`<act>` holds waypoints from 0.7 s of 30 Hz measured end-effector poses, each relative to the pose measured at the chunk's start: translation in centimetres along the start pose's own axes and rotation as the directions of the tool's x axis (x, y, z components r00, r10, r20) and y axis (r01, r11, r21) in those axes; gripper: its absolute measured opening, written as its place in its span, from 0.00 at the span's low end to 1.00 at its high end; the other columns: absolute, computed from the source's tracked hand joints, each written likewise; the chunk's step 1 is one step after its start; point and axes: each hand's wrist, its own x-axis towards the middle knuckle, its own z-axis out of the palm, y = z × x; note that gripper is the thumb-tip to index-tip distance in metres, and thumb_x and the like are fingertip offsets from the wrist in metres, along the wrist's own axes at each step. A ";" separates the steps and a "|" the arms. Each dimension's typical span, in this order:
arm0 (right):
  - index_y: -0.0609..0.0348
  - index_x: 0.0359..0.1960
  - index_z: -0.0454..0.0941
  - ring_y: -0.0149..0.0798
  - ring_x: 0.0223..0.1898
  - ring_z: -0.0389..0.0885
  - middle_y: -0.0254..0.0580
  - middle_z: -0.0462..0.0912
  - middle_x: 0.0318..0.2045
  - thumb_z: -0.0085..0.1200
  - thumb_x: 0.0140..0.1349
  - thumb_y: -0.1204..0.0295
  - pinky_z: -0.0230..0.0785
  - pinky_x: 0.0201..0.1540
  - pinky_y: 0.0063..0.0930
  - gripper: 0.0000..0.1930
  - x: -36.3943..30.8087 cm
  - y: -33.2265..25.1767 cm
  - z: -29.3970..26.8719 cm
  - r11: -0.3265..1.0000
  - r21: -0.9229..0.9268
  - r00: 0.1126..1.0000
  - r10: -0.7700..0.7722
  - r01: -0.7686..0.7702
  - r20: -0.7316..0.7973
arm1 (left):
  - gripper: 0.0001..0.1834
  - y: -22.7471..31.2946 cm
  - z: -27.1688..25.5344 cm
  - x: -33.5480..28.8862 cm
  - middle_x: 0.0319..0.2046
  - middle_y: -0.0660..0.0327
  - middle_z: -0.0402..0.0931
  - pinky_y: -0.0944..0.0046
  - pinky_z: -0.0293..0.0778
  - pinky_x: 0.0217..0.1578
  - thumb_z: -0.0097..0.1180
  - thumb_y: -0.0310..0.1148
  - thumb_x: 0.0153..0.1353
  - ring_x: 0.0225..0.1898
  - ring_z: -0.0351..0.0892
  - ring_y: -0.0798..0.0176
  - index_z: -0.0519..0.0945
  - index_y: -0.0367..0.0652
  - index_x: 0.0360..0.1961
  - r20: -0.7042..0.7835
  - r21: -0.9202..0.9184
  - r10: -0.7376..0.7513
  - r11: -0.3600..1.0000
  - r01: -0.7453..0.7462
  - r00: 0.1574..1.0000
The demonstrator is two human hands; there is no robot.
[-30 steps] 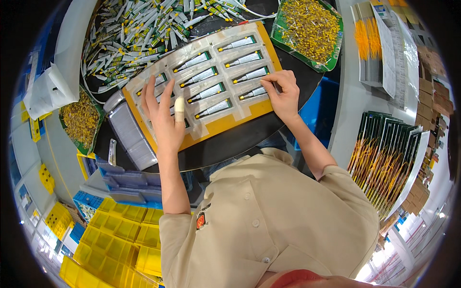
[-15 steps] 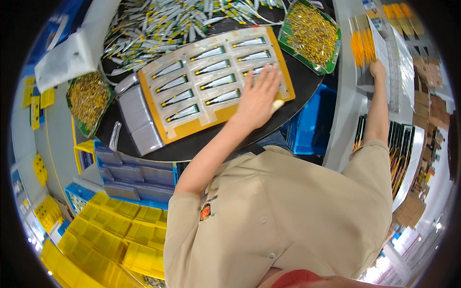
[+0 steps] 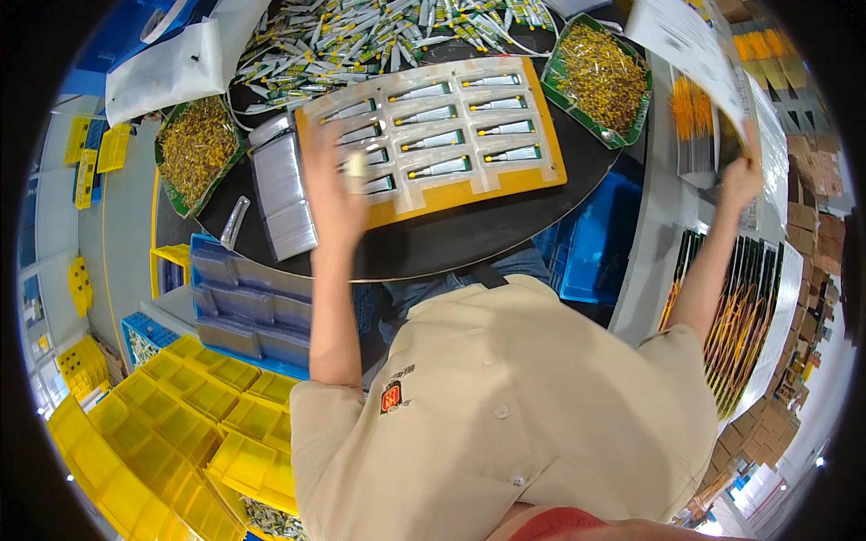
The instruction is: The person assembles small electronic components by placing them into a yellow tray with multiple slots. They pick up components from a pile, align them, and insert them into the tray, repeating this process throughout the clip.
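A yellow-edged board with a clear moulded tray [image 3: 424, 197] lies on the round black table. Small silver tubes [image 3: 439, 168] with yellow tips and green ends fill its pockets. Over the tray's left end is my left hand [image 3: 336, 194], blurred by motion, its fingers stretched out and its thumb apart. A pale cover sits on the thumb, and the hand hides some of the tubes. At the right, my right hand [image 3: 741, 180] grips the lower corner of a thin white sheet [image 3: 681, 45], which is tilted up above a stack with orange print [image 3: 691, 110].
Loose tubes [image 3: 361, 36] heap at the back. Green trays of yellow bits stand left [image 3: 194, 203] and right [image 3: 622, 135]. Clear plastic trays [image 3: 280, 198] are stacked beside the board. Blue bins [image 3: 600, 239], yellow crates [image 3: 171, 406] and upright printed cards [image 3: 726, 316] surround me.
My left hand has moved from the right side of the tray to its left end. The right hand has lifted the sheet off the stack. The whole view has shifted slightly.
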 end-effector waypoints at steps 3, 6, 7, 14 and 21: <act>0.58 0.57 0.82 0.46 0.66 0.73 0.51 0.76 0.63 0.34 0.57 0.91 0.61 0.69 0.38 0.31 -7.6 -14.4 1.7 0.931 0.341 0.985 0.086 -0.132 0.148 | 0.24 -3.8 -3.5 2.2 0.69 0.45 0.63 0.50 0.57 0.70 0.50 0.30 0.70 0.71 0.60 0.44 0.70 0.40 0.66 -0.147 0.046 0.047 0.998 -0.041 0.988; 0.50 0.49 0.87 0.51 0.68 0.70 0.48 0.80 0.60 0.46 0.55 0.86 0.48 0.74 0.52 0.25 -13.5 -22.8 3.0 0.860 0.506 0.945 -0.220 0.071 0.240 | 0.23 -5.6 -4.7 4.7 0.68 0.46 0.64 0.51 0.56 0.70 0.43 0.32 0.74 0.71 0.60 0.45 0.69 0.40 0.67 -0.202 -0.082 -0.007 0.997 -0.010 0.979; 0.46 0.48 0.88 0.50 0.67 0.71 0.43 0.81 0.58 0.49 0.56 0.83 0.48 0.74 0.52 0.23 -14.9 -24.5 3.5 0.857 0.488 0.913 -0.320 0.165 0.254 | 0.24 -5.7 -4.4 5.5 0.69 0.45 0.63 0.51 0.56 0.70 0.41 0.33 0.74 0.71 0.60 0.44 0.68 0.40 0.68 -0.191 -0.114 -0.054 0.993 0.033 0.980; 0.39 0.49 0.87 0.47 0.62 0.73 0.31 0.82 0.57 0.56 0.56 0.77 0.47 0.73 0.53 0.20 -21.2 -28.1 6.0 0.810 0.532 0.741 -0.512 0.247 0.435 | 0.36 -3.1 5.5 4.9 0.76 0.46 0.45 0.26 0.34 0.70 0.53 0.47 0.67 0.77 0.39 0.39 0.60 0.50 0.74 0.472 0.393 -0.114 0.915 -0.093 0.874; 0.49 0.46 0.84 0.50 0.57 0.77 0.43 0.81 0.54 0.61 0.57 0.73 0.60 0.66 0.56 0.14 -17.7 -21.1 7.2 0.809 0.565 0.683 -0.506 0.163 0.527 | 0.38 -2.9 7.4 2.4 0.76 0.46 0.46 0.24 0.28 0.69 0.50 0.56 0.67 0.77 0.35 0.38 0.61 0.52 0.74 0.423 0.431 -0.083 0.895 -0.120 0.902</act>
